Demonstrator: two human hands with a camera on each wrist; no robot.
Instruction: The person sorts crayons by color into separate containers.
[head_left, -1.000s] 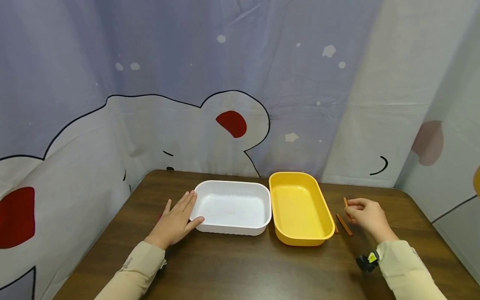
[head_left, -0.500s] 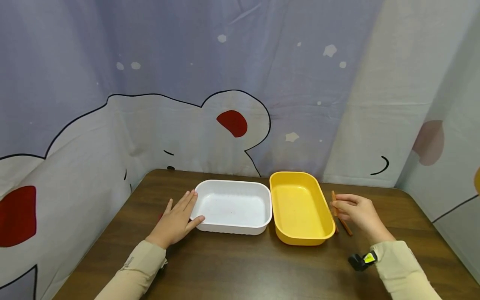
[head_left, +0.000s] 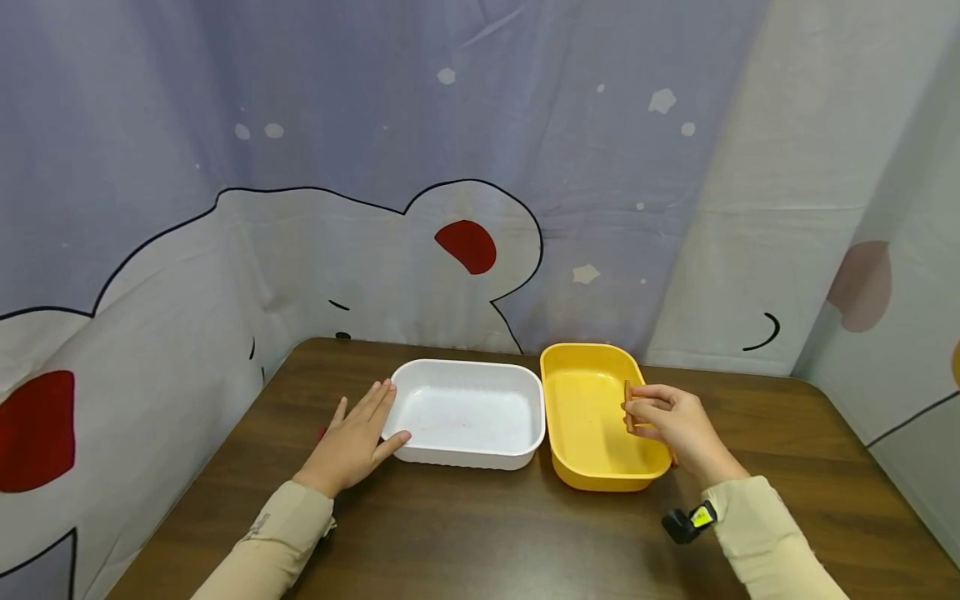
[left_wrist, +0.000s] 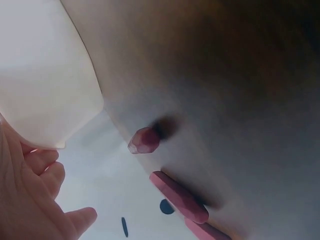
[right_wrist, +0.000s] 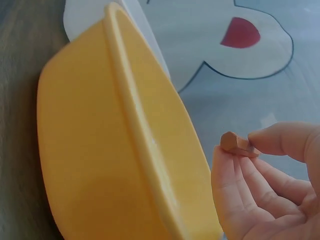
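My right hand [head_left: 678,432] pinches a short orange-brown stick [head_left: 628,407] over the right side of the yellow tray [head_left: 581,408]. Close up, the right wrist view has the stick's six-sided end [right_wrist: 230,142] between thumb and fingers, outside contact with the tray's rim [right_wrist: 132,115]. Whether a second stick lies under it I cannot tell. Fingers straight, my left hand [head_left: 347,448] rests against the left rim of the white tray [head_left: 465,412]. Beside that hand, the left wrist view has pinkish-red faceted sticks [left_wrist: 180,197] lying on the table, one seen end-on [left_wrist: 145,140].
Both trays stand side by side on the brown wooden table [head_left: 487,533]. A sliver of another orange stick [head_left: 674,459] shows at the yellow tray's right edge, partly hidden. A patterned curtain [head_left: 360,267] hangs behind and around the table. A small black device [head_left: 686,525] sits at my right wrist.
My right hand has moved left from the table at the right, carrying the orange-brown stick over the yellow tray. The left hand and both trays have stayed in place.
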